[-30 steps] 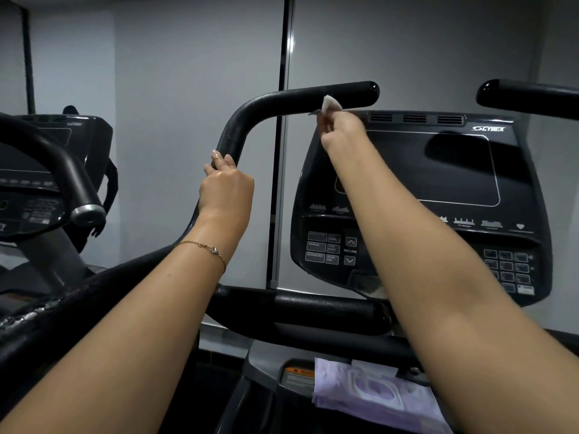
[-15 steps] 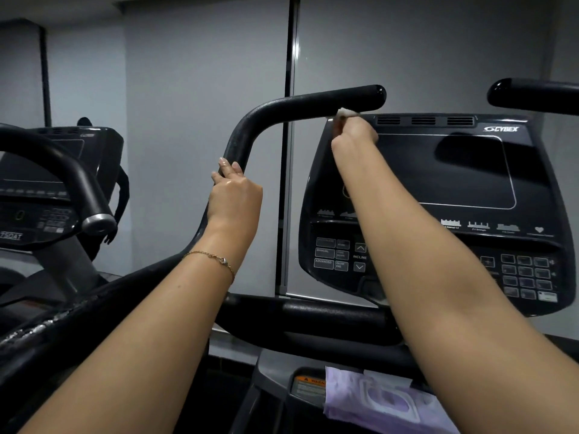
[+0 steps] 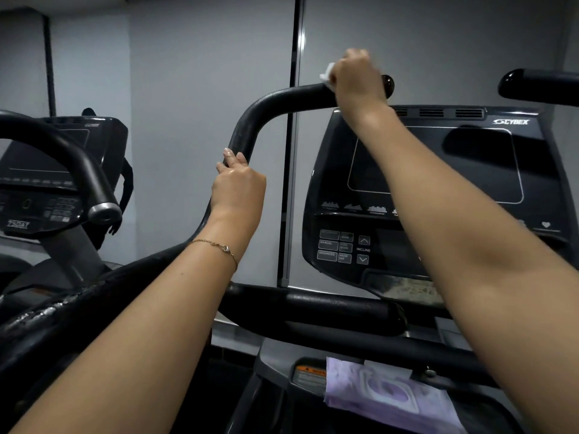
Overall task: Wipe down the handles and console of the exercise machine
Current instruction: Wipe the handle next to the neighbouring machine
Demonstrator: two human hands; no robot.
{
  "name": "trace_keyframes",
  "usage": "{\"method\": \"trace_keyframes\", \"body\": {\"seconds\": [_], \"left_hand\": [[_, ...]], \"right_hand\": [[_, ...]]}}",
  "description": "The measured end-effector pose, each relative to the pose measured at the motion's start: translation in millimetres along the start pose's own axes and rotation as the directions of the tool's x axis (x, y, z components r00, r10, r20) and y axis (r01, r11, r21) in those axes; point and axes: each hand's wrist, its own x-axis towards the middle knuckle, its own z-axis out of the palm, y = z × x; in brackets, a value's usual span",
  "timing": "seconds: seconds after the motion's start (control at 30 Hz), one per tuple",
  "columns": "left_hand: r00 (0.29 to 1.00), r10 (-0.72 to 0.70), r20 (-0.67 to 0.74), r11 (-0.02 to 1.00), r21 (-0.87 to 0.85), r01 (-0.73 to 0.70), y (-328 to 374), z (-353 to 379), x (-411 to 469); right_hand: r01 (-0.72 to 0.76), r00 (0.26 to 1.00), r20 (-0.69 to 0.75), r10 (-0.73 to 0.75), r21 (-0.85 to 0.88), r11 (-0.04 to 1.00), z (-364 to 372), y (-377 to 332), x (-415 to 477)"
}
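The machine's black left handle (image 3: 282, 100) curves up and runs right to a rounded tip. My right hand (image 3: 355, 78) is wrapped over the top of that handle near the tip, with a white wipe (image 3: 327, 73) pressed under it and a corner sticking out at the left. My left hand (image 3: 239, 186) grips the lower bend of the same handle. The black console (image 3: 438, 189) with a dark screen and keypads sits behind my right forearm. The tip of the right handle (image 3: 539, 86) shows at the upper right.
A purple pack of wipes (image 3: 388, 399) lies on the machine's lower tray. A black crossbar (image 3: 329, 308) runs under the console. A second machine with its own handle (image 3: 78, 170) and console stands close on the left. A grey wall is behind.
My right hand has risen from under the handle to over its top and slid right toward the tip with the wipe. My left hand kept its grip.
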Motion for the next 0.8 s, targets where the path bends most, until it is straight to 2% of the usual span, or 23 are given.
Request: {"method": "trace_keyframes", "body": {"seconds": [0.07,0.2,0.27,0.4,0.47,0.57,0.73,0.8], "left_hand": [[1.000,0.002,0.001,1.000,-0.007,-0.002,-0.6,0.6,-0.8],[1.000,0.005,0.005,1.000,-0.026,-0.005,-2.9,-1.3,-3.8],[1.000,0.009,0.011,0.999,-0.033,-0.008,-3.5,-2.2,-4.5],[1.000,-0.019,0.022,0.995,-0.096,0.022,-1.6,-2.6,-4.3],[0.999,-0.043,0.020,0.988,-0.149,0.045,-1.0,-2.7,-5.3],[0.997,-0.076,0.009,0.976,-0.206,0.076,-1.9,-2.8,-7.2],[0.993,-0.115,0.019,0.956,-0.270,0.116,0.3,-8.0,-6.8],[0.992,-0.127,0.009,0.947,-0.298,0.124,-0.7,-8.3,-10.0]], "right_hand": [[0.054,0.999,0.000,-0.054,-0.020,0.998,7.0,-20.4,3.4],[0.313,0.949,0.073,-0.307,-0.085,0.946,18.6,-55.1,-8.9],[0.314,0.948,0.089,-0.304,-0.121,0.942,18.9,-50.4,-7.5],[0.154,0.988,0.029,-0.152,-0.084,0.985,14.6,-38.6,4.4],[0.241,0.969,0.053,-0.240,-0.012,0.970,20.4,-54.1,-1.0],[0.427,0.889,0.159,-0.430,0.058,0.903,31.2,-74.9,-10.3],[0.397,0.909,0.118,-0.400,0.052,0.916,27.5,-70.7,0.6],[0.476,0.856,0.175,-0.486,0.100,0.874,28.4,-81.9,-5.2]]}}
